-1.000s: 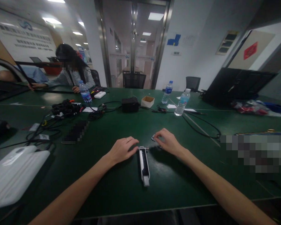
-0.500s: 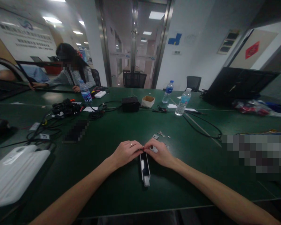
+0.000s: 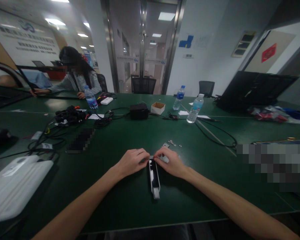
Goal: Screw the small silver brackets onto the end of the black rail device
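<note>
A long narrow device (image 3: 154, 176) with a white rim and a dark glossy inner face lies lengthwise on the table, a pale grey block at its near end. Across its far end runs a small thin rod-like piece (image 3: 151, 156). My left hand (image 3: 132, 162) pinches the left end of that piece, its fingers closed. From the other side, my right hand (image 3: 170, 162) closes thumb and fingertips on the right end. Partly hidden behind my right hand are small flat grey plates (image 3: 166, 145). Several little rings (image 3: 172, 143) lie just beyond.
Two water bottles (image 3: 195, 108), an open small box (image 3: 157, 107) and a black box (image 3: 139, 111) stand farther back. Cables (image 3: 103, 121) and a dark phone-like slab (image 3: 80, 141) lie left, near white cases (image 3: 17, 186). Another person (image 3: 75, 76) sits across at left.
My fingertips have drawn slightly apart, the left hand shifting left. The thin piece between them now shows. The narrow device stays in place.
</note>
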{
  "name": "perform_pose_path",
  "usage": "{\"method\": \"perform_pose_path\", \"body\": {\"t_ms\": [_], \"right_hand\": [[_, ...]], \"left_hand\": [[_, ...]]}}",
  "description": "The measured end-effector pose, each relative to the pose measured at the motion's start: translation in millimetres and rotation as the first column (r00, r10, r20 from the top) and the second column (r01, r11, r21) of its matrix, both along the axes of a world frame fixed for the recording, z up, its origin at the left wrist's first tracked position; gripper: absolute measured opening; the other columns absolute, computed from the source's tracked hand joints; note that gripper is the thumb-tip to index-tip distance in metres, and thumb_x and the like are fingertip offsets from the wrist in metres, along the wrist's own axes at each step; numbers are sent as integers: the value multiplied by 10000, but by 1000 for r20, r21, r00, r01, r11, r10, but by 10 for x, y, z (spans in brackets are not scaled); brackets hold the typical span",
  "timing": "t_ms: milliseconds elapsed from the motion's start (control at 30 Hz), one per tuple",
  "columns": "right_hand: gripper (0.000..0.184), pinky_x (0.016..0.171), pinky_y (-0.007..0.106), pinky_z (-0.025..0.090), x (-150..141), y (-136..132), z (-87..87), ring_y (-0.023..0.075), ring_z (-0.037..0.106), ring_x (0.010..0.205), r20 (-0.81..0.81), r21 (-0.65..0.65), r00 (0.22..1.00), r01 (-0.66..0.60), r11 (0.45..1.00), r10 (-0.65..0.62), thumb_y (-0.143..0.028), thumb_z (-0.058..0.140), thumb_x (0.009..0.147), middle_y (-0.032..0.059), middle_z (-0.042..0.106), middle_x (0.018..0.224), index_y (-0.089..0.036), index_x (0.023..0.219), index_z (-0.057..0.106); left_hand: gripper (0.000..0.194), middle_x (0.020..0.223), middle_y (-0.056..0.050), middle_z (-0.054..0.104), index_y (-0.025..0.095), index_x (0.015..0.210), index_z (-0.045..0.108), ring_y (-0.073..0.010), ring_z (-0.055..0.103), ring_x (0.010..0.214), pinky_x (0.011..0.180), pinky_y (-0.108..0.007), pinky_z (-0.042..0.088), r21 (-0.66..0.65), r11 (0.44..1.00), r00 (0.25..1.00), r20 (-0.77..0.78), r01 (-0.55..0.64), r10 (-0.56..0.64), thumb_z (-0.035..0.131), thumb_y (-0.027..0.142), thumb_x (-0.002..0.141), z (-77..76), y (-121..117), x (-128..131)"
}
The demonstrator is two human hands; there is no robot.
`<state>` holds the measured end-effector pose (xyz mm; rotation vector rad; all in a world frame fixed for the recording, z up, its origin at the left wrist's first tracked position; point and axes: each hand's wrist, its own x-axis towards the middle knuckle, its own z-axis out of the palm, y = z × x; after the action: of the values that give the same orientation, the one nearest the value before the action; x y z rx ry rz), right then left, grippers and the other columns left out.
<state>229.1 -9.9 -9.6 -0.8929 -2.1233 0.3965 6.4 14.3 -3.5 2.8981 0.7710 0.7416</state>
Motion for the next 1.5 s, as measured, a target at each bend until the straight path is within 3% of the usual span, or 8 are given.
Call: {"method": "perform_pose_path", "body": {"t_ms": [167, 367, 700, 1033, 1167, 1333, 1400, 1500], "right_hand": [[66, 707, 317, 463, 164, 111, 38, 172, 558, 783, 191, 108, 981, 19, 994, -39, -182, 536, 870, 59, 640, 834, -173, 873, 600], [73, 710, 313, 430, 263, 176, 77, 174, 540, 770, 433, 34, 901, 26, 999, -38, -196, 570, 843, 56, 635, 790, -163, 809, 625], [94, 701, 310, 416, 208, 149, 68, 169, 523, 749, 437, 1, 898, -49, 999, 43, -183, 547, 863, 57, 617, 776, -158, 808, 619], [96, 700, 309, 433, 214, 138, 121, 171, 540, 758, 431, 13, 901, -56, 998, 45, -197, 552, 873, 54, 628, 796, -168, 824, 630], [140, 709, 320, 414, 372, 226, 195, 187, 545, 786, 475, 88, 869, 109, 990, -137, -270, 550, 887, 59, 642, 816, -178, 836, 642], [152, 743, 338, 398, 724, 432, 122, 237, 541, 869, 556, 174, 695, 440, 881, -456, -257, 531, 895, 103, 646, 878, -178, 878, 660], [153, 744, 333, 400, 834, 488, 70, 247, 542, 903, 601, 153, 648, 481, 863, -468, -246, 540, 890, 115, 641, 919, -178, 923, 673], [169, 735, 318, 404, 918, 533, 23, 239, 550, 904, 643, 102, 644, 464, 880, -414, -231, 543, 887, 110, 640, 938, -186, 959, 690]], "left_hand": [[89, 878, -20, 603, 141, 935, 585, -131, 568, 713, 614, -228, 429, -135, 990, 995, -97, -51, 38, 566, 159, 850, 51, 65, -101], [119, 874, -22, 616, 149, 969, 602, -140, 576, 719, 627, -238, 429, -229, 969, 987, -148, -95, 62, 570, 183, 859, 48, 70, -102], [129, 866, -17, 633, 147, 983, 626, -126, 577, 673, 615, -229, 436, -305, 947, 991, -113, -99, 67, 580, 196, 872, 55, 60, -82], [147, 895, -18, 639, 159, 1017, 611, -141, 606, 731, 629, -232, 455, -205, 975, 992, -108, -89, 68, 555, 247, 914, -53, 83, -68], [183, 948, -39, 650, 151, 1047, 617, -150, 618, 792, 682, -245, 476, -163, 984, 990, -127, -77, 57, 507, 260, 948, -37, 71, -55], [201, 964, -50, 653, 144, 1059, 627, -152, 621, 813, 689, -243, 481, -142, 987, 987, -154, -74, 52, 485, 246, 959, -9, 50, -38], [202, 968, -51, 652, 142, 1064, 626, -150, 619, 812, 686, -241, 483, -147, 986, 987, -155, -76, 53, 486, 243, 958, -8, 49, -36], [199, 971, -46, 648, 142, 1066, 622, -146, 615, 808, 685, -239, 481, -155, 985, 989, -140, -70, 48, 492, 245, 956, -12, 54, -38]]}}
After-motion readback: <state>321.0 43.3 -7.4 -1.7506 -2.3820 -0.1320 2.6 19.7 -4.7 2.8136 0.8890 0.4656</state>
